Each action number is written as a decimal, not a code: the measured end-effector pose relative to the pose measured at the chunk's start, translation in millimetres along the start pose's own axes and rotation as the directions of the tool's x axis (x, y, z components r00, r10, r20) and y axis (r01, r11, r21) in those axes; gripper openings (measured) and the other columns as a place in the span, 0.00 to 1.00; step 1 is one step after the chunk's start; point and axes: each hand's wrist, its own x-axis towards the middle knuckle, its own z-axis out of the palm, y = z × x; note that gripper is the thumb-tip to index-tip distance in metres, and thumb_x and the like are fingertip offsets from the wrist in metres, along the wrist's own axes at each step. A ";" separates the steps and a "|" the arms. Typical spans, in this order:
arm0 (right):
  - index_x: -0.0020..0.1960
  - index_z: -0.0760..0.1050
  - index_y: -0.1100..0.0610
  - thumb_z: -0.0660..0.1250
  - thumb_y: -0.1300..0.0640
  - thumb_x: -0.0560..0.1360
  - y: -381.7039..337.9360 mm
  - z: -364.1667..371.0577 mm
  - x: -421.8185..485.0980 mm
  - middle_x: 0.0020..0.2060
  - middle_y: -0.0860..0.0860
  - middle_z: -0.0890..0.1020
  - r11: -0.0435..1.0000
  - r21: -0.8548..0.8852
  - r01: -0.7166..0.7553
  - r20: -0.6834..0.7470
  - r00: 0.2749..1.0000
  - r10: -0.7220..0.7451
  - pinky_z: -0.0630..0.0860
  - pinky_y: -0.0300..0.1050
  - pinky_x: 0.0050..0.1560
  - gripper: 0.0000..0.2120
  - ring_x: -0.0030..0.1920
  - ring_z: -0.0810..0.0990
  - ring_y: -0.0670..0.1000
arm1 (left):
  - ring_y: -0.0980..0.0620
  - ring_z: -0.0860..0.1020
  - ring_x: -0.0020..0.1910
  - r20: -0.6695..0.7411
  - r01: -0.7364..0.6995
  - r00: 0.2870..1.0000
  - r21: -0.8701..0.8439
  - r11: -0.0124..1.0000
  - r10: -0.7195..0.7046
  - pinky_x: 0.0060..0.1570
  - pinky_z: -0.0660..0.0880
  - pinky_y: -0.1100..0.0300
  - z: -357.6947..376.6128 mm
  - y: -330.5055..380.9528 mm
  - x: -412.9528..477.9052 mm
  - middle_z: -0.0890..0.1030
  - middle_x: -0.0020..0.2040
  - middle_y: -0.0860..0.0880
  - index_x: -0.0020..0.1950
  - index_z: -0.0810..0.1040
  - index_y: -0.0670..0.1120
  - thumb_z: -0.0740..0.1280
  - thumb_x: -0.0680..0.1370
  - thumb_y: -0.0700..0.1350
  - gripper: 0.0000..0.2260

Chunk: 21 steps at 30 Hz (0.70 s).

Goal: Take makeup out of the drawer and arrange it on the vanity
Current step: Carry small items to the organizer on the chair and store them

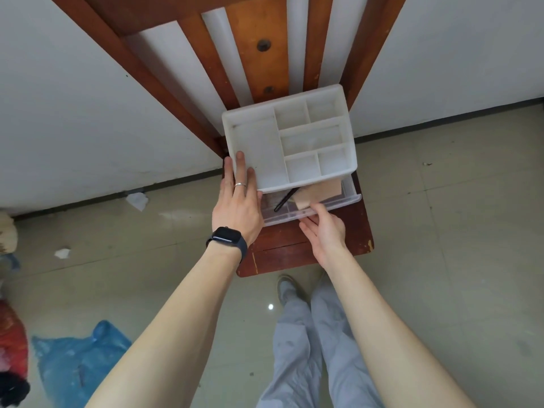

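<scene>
Early going: the clear drawer [351, 199] stands open, but the organizer [259, 148] on top holds no makeup. The left hand [238, 198] lies flat on its corner, fingers straight. The right hand [323, 229] pinches the drawer's front lip, with a slim black stick [284, 201] and a beige pad [319, 190] just beyond its thumb.

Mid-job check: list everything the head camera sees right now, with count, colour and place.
organiser: one, white, compartments empty, on the chair seat
drawer: one, clear, open beneath the organiser
stick: one, black, slanted in the drawer
pad: one, tan, in the drawer, right of the stick
chair: one, red-brown wood, centre
paper scraps: two, white, floor at left
plastic bag: one, blue, floor, lower left
bundle: one, red, far left edge
watch: one, black, left wrist
ring: one, silver, left finger
trousers: grey, bottom centre
left hand: flat on the organiser's front left corner
right hand: pinches the drawer's front edge
</scene>
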 end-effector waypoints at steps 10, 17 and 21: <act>0.70 0.63 0.57 0.69 0.63 0.78 17.6 -48.2 -10.1 0.56 0.60 0.82 0.962 -0.238 0.134 -0.048 0.988 -0.149 0.83 0.45 0.48 0.24 0.47 0.87 0.53 | 0.42 0.37 0.79 0.082 0.036 0.996 0.050 0.998 -0.040 0.77 0.58 0.45 -8.5 5.2 -1.4 0.35 0.80 0.46 0.80 0.54 0.41 0.55 0.85 0.44 0.25; 0.66 0.69 0.57 0.68 0.65 0.78 16.7 -43.8 1.6 0.59 0.59 0.80 0.941 -0.326 0.093 -0.075 0.989 -0.124 0.84 0.45 0.42 0.19 0.50 0.86 0.57 | 0.43 0.35 0.79 0.100 0.060 0.993 0.071 0.996 -0.067 0.77 0.51 0.47 -12.0 7.6 -1.2 0.32 0.80 0.47 0.81 0.50 0.44 0.50 0.86 0.48 0.24; 0.67 0.69 0.57 0.68 0.65 0.79 23.0 -42.6 -1.9 0.57 0.57 0.80 0.946 -0.316 0.068 -0.101 0.989 -0.104 0.85 0.46 0.46 0.18 0.49 0.86 0.56 | 0.44 0.34 0.79 0.094 0.070 0.993 0.075 0.995 -0.077 0.76 0.46 0.49 -9.8 7.8 0.4 0.31 0.79 0.48 0.81 0.49 0.44 0.49 0.86 0.49 0.24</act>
